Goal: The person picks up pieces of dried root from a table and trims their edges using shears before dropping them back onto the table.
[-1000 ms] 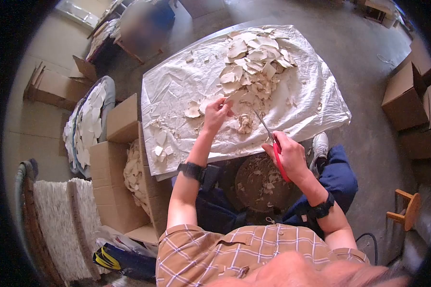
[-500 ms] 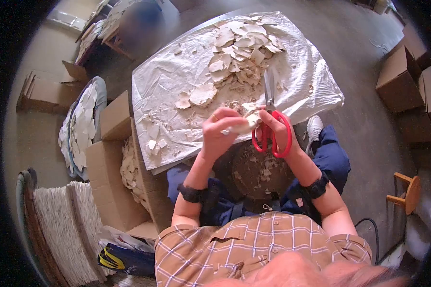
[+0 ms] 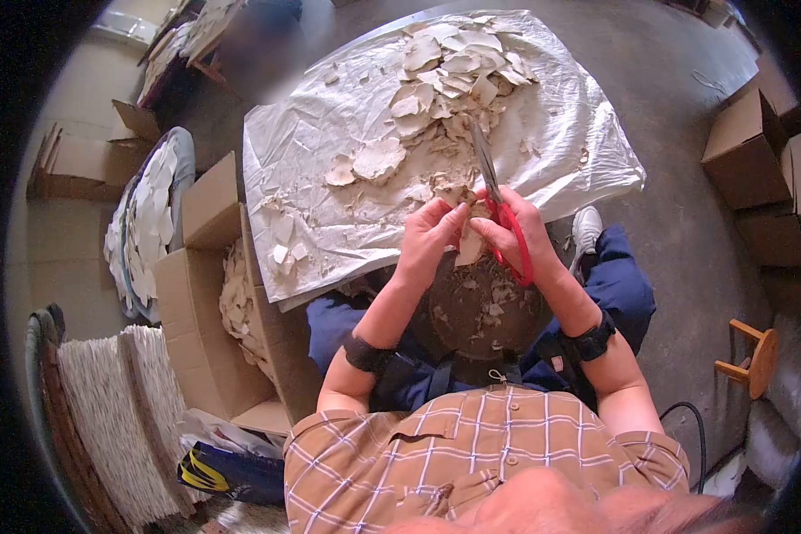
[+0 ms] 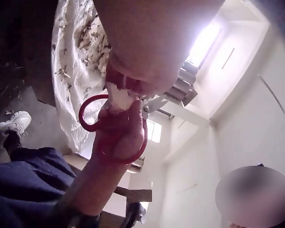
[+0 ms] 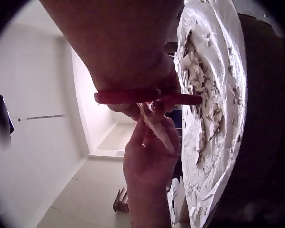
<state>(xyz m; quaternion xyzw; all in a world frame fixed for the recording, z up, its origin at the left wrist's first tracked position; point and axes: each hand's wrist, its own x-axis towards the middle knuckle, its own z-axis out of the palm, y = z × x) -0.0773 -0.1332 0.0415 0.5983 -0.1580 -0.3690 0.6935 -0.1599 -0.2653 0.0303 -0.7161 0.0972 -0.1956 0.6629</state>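
Note:
Both hands meet over the near edge of the cloth-covered table. My left hand [image 3: 429,238] pinches a pale, flat, irregular dried piece [image 3: 470,246] between thumb and fingers. Red-handled scissors [image 3: 484,162] are in my right hand [image 3: 514,233], blades pointing away toward the heap. The right thumb and fingertips are at the same piece, beside the left fingers. In the right wrist view the piece [image 5: 157,132] shows as a thin cream edge between the hands. A heap of similar cream pieces [image 3: 454,71] lies at the far side, with two larger ones [image 3: 379,158] left of centre.
White cloth [image 3: 578,133] covers the table, strewn with crumbs and scraps. Below its near edge, between the knees, a round dark surface [image 3: 472,320] holds fallen bits. An open carton [image 3: 196,329] of pieces stands at left. A wooden stool [image 3: 761,360] is at right.
The left hand came back from the table with a pale piece, and both hands now meet at it. The scissors drew back toward the body and turned to point away.

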